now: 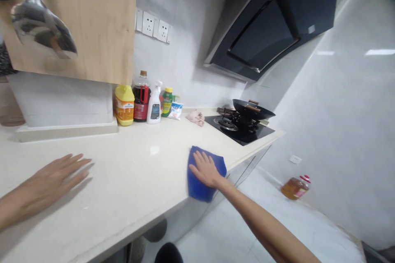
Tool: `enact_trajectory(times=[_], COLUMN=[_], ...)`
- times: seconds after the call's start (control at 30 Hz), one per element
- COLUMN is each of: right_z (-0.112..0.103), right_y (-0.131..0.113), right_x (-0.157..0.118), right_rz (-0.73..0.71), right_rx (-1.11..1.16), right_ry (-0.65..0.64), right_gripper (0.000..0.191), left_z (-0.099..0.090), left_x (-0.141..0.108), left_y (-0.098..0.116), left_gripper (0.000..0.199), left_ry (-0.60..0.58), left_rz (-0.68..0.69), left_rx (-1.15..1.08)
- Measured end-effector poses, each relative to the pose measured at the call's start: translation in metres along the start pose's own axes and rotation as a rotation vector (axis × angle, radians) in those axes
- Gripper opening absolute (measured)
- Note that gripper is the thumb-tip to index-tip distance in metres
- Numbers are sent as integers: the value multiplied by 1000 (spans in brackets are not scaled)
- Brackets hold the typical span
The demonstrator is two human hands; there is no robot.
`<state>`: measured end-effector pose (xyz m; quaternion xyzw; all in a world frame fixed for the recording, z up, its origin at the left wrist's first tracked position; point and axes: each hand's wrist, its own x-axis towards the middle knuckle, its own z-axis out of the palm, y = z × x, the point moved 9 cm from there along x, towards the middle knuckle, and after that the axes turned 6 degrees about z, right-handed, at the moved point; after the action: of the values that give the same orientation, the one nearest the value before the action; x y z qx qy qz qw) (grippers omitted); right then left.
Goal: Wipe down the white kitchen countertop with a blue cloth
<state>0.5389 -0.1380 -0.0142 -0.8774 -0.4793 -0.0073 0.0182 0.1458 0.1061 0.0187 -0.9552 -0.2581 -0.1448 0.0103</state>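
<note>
My right hand [206, 169] lies flat, fingers stretched out, on top of a blue cloth [197, 189]. The cloth is spread at the front edge of the cream countertop [129, 172], and part of it hangs over that edge. On the left, my left hand [63, 174] is over the counter with its fingers apart and nothing in it. A shadow shows under it; whether it touches the surface I cannot tell.
Along the wall stand a yellow jug [124, 107], a dark sauce bottle [141, 100], a white spray bottle [154, 104] and a green bottle [167, 102]. A wok [253, 109] sits on the gas hob [259, 132] below a range hood [277, 28]. An oil jug [293, 189] is on the floor.
</note>
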Motion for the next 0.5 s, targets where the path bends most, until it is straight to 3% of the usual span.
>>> enact_trajectory(times=[0.1, 0.2, 0.27, 0.4, 0.5], right_z=[-6, -13, -16, -20, -21], right_y=[-40, -82, -99, -93, -65], right_x=[-25, -49, -59, -56, -41], right_rz=[-81, -217, -309, -428, -485], right_rx=[55, 119, 152, 211, 261], right_ry=[11, 14, 17, -8, -35], right_gripper=[77, 77, 77, 75, 72], left_z=[18, 34, 46, 74, 85], left_x=[27, 51, 63, 65, 58], left_y=[36, 62, 68, 60, 57], left_gripper=[49, 46, 49, 58, 60], left_ry=[-121, -94, -75, -117, -96], left_rz=[88, 209, 198, 1, 22], left_rx=[-40, 18, 42, 22, 35])
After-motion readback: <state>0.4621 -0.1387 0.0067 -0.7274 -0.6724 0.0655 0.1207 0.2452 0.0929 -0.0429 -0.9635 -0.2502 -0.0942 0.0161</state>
